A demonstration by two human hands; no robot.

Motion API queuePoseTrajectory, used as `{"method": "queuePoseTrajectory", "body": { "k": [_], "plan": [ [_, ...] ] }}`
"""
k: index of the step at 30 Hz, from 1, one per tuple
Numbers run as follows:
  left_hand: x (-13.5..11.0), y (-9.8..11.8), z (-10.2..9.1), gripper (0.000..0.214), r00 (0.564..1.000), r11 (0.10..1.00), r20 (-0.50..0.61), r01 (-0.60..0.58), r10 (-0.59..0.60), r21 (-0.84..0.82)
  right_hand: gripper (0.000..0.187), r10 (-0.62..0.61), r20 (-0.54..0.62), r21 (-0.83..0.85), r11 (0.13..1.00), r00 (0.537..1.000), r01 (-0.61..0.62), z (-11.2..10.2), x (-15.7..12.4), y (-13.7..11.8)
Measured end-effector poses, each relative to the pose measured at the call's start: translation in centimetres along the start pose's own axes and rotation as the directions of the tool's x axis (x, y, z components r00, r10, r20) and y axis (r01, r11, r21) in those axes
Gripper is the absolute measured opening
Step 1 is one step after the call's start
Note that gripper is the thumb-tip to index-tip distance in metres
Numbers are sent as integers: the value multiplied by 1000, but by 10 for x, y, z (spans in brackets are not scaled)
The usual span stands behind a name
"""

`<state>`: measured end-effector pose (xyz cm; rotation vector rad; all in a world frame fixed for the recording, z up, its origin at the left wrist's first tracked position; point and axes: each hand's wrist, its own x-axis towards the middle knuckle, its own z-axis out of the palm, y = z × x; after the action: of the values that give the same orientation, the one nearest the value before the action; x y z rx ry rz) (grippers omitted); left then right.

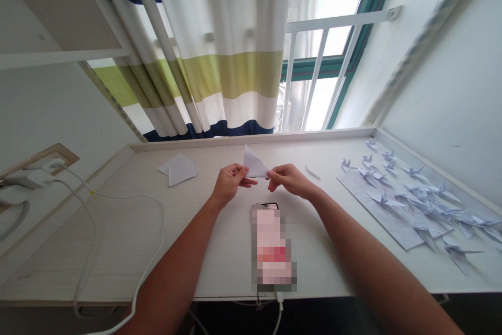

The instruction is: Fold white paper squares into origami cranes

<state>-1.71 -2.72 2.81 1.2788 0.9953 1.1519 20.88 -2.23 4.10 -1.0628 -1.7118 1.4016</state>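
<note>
Both my hands hold a small folded piece of white paper (254, 164), a triangle with its point up, just above the desk. My left hand (230, 182) pinches its left lower edge with thumb and fingers closed. My right hand (289, 179) pinches its right lower corner the same way. A phone (272, 243) lies flat on the desk right below my hands, with a white cable plugged in at its near end.
Several folded white paper cranes (415, 191) lie over a sheet of paper (382, 209) at the desk's right. Folded white paper (178, 169) lies back left. A white charger cable (117, 220) loops over the left side. A striped curtain (219, 53) and window bars stand behind the white desk (196, 220).
</note>
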Motion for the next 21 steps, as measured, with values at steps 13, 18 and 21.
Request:
{"method": "queuePoseTrajectory", "body": {
  "k": [13, 18, 21],
  "plan": [
    [-13, 1, 9, 33, 973, 899, 113, -230, 203, 373, 35, -282, -149, -132, 956, 948, 263, 9, 0, -8],
    [-17, 6, 13, 28, 961, 877, 189, -264, 202, 401, 37, -198, -265, 118, 965, 944, 236, 21, 1, -9],
    [-17, 6, 13, 29, 966, 896, 181, -241, 184, 374, 39, -174, -261, 166, 961, 949, 222, 22, 0, -10]
  ]
}}
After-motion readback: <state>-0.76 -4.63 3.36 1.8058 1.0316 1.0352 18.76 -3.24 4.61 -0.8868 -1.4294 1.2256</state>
